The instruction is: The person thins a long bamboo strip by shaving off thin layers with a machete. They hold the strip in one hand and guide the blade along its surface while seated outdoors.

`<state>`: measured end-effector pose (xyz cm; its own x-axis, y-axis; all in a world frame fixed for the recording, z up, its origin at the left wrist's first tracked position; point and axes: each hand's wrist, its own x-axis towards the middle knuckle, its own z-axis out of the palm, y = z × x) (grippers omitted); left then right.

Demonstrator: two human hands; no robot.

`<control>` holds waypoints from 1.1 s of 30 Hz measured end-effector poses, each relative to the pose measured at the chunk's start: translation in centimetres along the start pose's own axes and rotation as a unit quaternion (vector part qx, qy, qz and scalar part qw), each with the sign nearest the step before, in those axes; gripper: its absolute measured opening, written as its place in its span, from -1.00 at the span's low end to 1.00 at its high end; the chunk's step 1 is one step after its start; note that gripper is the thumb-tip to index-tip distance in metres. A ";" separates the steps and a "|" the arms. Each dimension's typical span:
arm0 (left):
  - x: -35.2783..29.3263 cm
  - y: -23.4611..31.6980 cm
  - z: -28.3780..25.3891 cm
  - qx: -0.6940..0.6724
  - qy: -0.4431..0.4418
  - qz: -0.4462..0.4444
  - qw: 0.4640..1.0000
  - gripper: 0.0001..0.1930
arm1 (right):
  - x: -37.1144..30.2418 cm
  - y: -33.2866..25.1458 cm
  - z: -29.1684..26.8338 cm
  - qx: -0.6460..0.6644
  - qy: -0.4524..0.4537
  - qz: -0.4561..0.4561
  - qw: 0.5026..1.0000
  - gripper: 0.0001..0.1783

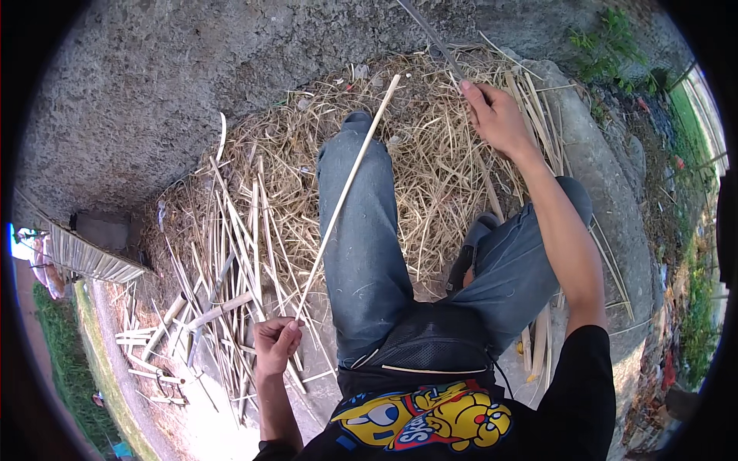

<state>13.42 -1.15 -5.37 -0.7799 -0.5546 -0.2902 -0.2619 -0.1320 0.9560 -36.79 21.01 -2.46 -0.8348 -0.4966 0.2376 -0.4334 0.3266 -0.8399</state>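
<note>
Left hand (pixel 277 343) is fisted tight on the near end of a long thin bamboo strip (pixel 347 187); the strip runs up and away across the left jeans leg (pixel 360 230), its far tip out over the shavings near the top of the heap. Right hand (pixel 498 117) is stretched out to the far right, fingers curled round a dark slim blade or rod (pixel 430 34) that leaves the frame at the top; can't tell exactly what tool it is. The strip looks clean and even along its length, so the paring seems well along, judging only by its look. Heap of straw-like bamboo shavings (pixel 438 161) under and around both legs suggests plenty already worked. Pile of split bamboo slats (pixel 231 253) lies on the concrete ground (pixel 138 92) to the person's left, some thick pieces near the lower left edge; whether those are finished or waiting, can't tell. Room: open concrete at the far left and top, a kerb-like stone edge (pixel 607 184) close on the right with weeds beyond, woven bamboo panel (pixel 92 257) at the left edge. The right arm is near that kerb, so there is less swing space on that side.
</note>
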 end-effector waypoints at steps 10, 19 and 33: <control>1.9 1.0 1.1 -0.023 -0.013 -0.050 0.998 -0.79 | -3.5 -1.7 0.0 0.087 -0.042 -0.053 0.994 -0.54; 3.2 2.3 2.3 -0.012 -0.037 -0.055 0.998 -0.78 | -4.2 -2.8 1.1 0.092 -0.122 -0.070 0.986 -0.57; 3.2 5.3 2.5 0.133 -0.022 -0.003 0.991 -0.76 | -4.7 -4.3 -1.1 0.310 -0.146 0.132 0.930 -0.56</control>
<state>8.08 -1.56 -1.36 -0.8002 -0.5173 -0.3034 -0.4028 0.0887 0.9110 -31.38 22.77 0.59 -0.7167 -0.6923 -0.0835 0.1284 -0.0134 -0.9916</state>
